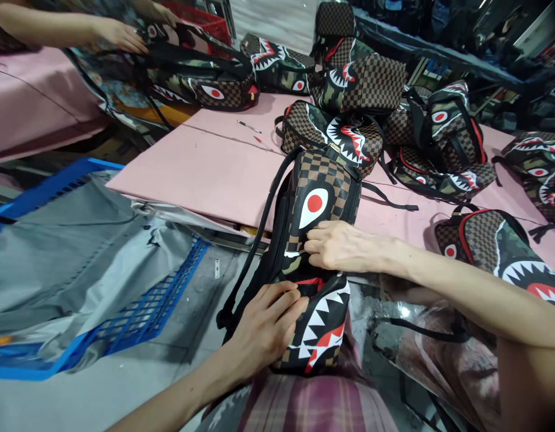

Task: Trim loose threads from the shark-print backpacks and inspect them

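Observation:
A brown checkered backpack [329, 177] with a red-and-white eye and a shark-mouth print rests against my lap and the table edge, its top end on the table. My left hand [275, 318] lies over the front pocket near its red-lined opening, fingers bent over the fabric and thumb out of sight. Just above that opening is my right hand [333, 246], its fingers curled closed against the backpack's side. Whatever sits between those fingertips is hidden. A black strap [263, 234] hangs along the backpack's left side.
Several similar backpacks [376, 84] are piled across the pink table [214, 162]. A pen [249, 126] lies there too. At left stands a blue crate [169, 309] holding grey fabric [79, 258]. A co-worker's hand [119, 36] handles another backpack [223, 90] at upper left.

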Motion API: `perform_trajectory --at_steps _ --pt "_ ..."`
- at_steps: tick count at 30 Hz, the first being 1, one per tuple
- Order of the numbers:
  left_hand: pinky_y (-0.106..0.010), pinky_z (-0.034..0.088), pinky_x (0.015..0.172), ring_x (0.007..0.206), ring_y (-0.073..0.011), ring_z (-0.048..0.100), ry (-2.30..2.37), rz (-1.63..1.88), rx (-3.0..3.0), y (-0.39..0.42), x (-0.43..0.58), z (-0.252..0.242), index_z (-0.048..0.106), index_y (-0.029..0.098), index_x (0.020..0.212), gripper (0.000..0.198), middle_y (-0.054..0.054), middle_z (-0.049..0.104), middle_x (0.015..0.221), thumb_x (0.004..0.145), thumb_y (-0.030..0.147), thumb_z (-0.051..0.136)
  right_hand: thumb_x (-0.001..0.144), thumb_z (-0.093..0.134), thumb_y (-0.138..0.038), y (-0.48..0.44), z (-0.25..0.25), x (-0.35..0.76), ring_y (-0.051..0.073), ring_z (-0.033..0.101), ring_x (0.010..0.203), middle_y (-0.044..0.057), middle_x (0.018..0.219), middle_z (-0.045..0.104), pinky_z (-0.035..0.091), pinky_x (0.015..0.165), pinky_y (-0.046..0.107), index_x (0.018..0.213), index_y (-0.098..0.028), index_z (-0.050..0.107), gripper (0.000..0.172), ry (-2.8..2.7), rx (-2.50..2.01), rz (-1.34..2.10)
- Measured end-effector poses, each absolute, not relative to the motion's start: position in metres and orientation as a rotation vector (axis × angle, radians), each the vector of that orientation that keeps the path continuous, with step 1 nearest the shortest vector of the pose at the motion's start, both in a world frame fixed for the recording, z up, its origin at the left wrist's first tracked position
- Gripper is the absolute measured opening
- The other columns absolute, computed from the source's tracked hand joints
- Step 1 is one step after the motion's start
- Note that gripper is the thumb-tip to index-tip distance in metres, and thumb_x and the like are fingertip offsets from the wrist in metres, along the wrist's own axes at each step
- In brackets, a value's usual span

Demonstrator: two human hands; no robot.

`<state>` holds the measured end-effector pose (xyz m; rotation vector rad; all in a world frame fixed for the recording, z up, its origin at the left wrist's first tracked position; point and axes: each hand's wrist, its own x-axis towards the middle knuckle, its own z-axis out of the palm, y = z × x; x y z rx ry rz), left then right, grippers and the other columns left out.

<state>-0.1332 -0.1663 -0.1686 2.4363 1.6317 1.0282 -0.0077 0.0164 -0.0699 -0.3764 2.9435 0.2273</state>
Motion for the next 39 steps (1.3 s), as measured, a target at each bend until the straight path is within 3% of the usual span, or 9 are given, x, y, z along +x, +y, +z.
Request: perform_trajectory --at_steps 10,20,30,32,35,39 --pt "-0.032 0.047 0.078 0.096 -0.0197 0.053 1.646 1.079 2.429 -0.163 -0.132 -0.165 0.062 0.013 0.096 0.023 -0.006 0.065 0.089 0.081 0.009 0.045 0.093 0.041 -0.019 0.027 -0.078 -0.011 0.016 0.040 0.084 0.000 0.086 0.055 0.025 0.070 0.032 0.081 -0.019 0.056 0.019 2.949 -0.542 0.224" --pt "-0.032 0.047 0.079 0.096 -0.0197 0.053 1.635 1.098 2.405 -0.160 -0.133 -0.165 0.061 0.014 0.095 0.023 -0.006 0.065 0.089 0.080 0.009 0.044 0.093 0.041 -0.019 0.025 -0.079 -0.010 0.017 0.042 0.084 0.000 0.085 0.055 0.028 0.072 0.033 0.080 -0.019 0.057 0.020 2.945 -0.575 0.260" --pt "-0.031 0.049 0.076 0.094 -0.0192 0.055 1.645 1.145 2.386 -0.158 -0.128 -0.163 0.061 0.015 0.094 0.022 -0.006 0.065 0.087 0.080 0.008 0.044 0.093 0.034 -0.015 0.021 -0.087 -0.015 0.018 0.043 0.083 0.003 0.082 0.054 0.031 0.063 0.031 0.075 -0.017 0.056 0.029 2.988 -0.534 0.212" --pt "-0.031 0.049 0.074 0.089 -0.0179 0.056 1.679 1.204 2.387 -0.154 -0.135 -0.165 0.060 0.017 0.089 0.015 -0.005 0.065 0.083 0.080 0.010 0.050 0.094 0.033 -0.016 0.021 -0.076 -0.009 0.016 0.044 0.081 0.004 0.083 0.055 0.033 0.064 0.030 0.083 -0.017 0.058 0.028 3.056 -0.342 0.111" --pt "-0.030 0.049 0.071 0.076 -0.0148 0.056 1.865 1.302 2.349 -0.148 -0.174 -0.174 0.056 0.018 0.080 0.005 -0.001 0.061 0.075 0.078 0.016 0.061 0.092 0.040 -0.032 0.029 -0.062 0.016 0.016 0.047 0.079 0.005 0.084 0.056 0.037 0.066 0.028 0.096 -0.017 0.058 0.023 3.264 0.242 -0.285" --pt "-0.031 0.048 0.071 0.081 -0.0145 0.054 2.329 1.247 2.075 -0.147 -0.256 -0.193 0.056 0.018 0.089 0.009 0.002 0.057 0.082 0.086 0.025 0.052 0.075 0.060 -0.050 0.044 -0.099 0.072 0.012 0.045 0.064 0.000 0.073 0.051 0.037 0.058 0.024 0.097 -0.018 0.055 0.039 3.330 1.720 -1.092"
